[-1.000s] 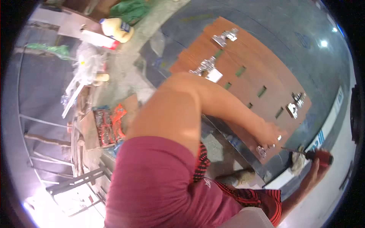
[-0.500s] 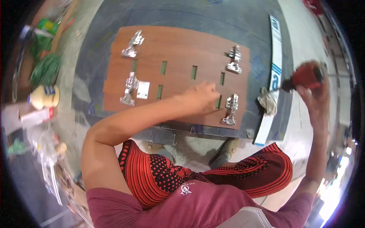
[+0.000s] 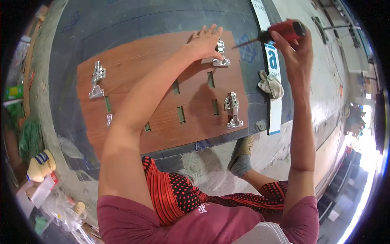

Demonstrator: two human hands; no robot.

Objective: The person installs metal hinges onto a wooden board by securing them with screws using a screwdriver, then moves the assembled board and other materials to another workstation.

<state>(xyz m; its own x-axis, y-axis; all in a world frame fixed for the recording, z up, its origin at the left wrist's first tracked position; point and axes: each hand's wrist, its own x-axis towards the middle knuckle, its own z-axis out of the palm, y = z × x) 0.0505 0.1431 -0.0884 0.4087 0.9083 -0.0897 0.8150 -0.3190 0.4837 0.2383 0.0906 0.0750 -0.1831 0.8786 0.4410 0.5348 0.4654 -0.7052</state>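
My left hand [image 3: 204, 42] reaches across the brown wooden panel [image 3: 138, 57], its fingers spread at the far right corner. Its thumb rests on or beside a shiny metal hinge [image 3: 221, 61], partly covering it. In my right hand [image 3: 300, 57] is a screwdriver [image 3: 284, 31] with a red and black handle. The shaft points left, its tip in the air near the panel's right edge. Another hinge [image 3: 234, 112] lies near the right front corner, and one [image 3: 97, 80] at the far left. My left arm hides most of a fourth hinge [image 3: 109, 119]. Green slots [image 3: 181, 114] show in the panel.
The panel lies on a dark worktop [image 3: 162, 18]. Along its right side runs a white strip with blue lettering [image 3: 275, 110], with a crumpled grey rag [image 3: 271, 84] on it. At left stand a cream bottle [image 3: 42, 166], green netting [image 3: 30, 136] and plastic bags [image 3: 61, 209].
My left hand has moved from the panel's front right area to the far right hinge, its fingers spreading. The screwdriver has come up toward that corner. The whole view has turned and shifted.
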